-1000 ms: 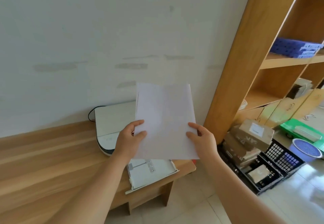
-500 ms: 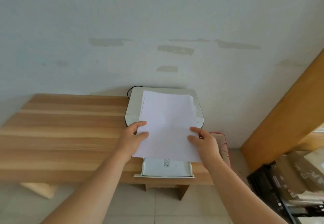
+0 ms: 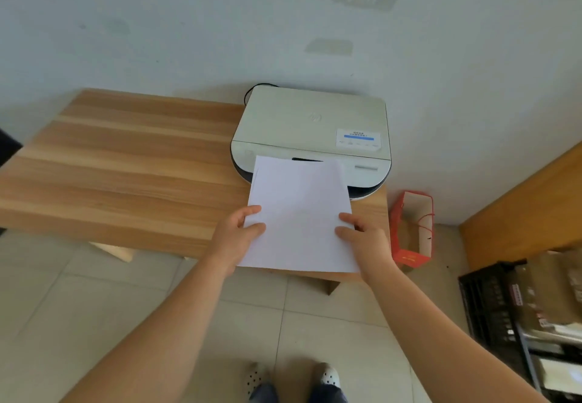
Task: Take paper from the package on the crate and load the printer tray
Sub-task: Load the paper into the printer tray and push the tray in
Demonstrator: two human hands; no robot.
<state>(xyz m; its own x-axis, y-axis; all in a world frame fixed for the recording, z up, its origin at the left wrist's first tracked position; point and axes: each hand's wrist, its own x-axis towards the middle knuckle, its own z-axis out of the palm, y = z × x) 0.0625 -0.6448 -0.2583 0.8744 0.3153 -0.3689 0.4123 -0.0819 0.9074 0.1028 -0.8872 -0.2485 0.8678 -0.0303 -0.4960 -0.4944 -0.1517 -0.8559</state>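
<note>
Lowered from mid-air, paper (image 3: 299,213) now fronts the printer (image 3: 311,125), both hands (image 3: 234,238) (image 3: 365,238) gripping its sides.

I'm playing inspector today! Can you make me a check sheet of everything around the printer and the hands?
Surface: wooden table, bare apart from the printer.
Job's things: white printer at the table's right end by the wall; paper stack held flat in front of it, its far edge over the printer's front. Tray hidden beneath the paper.
Clutter: red paper bag on the floor right of the table; black crate with packages at far right.
Hands: left hand and right hand grip the paper's sides.
Cables: black cable loops behind the printer.
Surroundings: pale wall, tiled floor, wooden shelf side at right.
</note>
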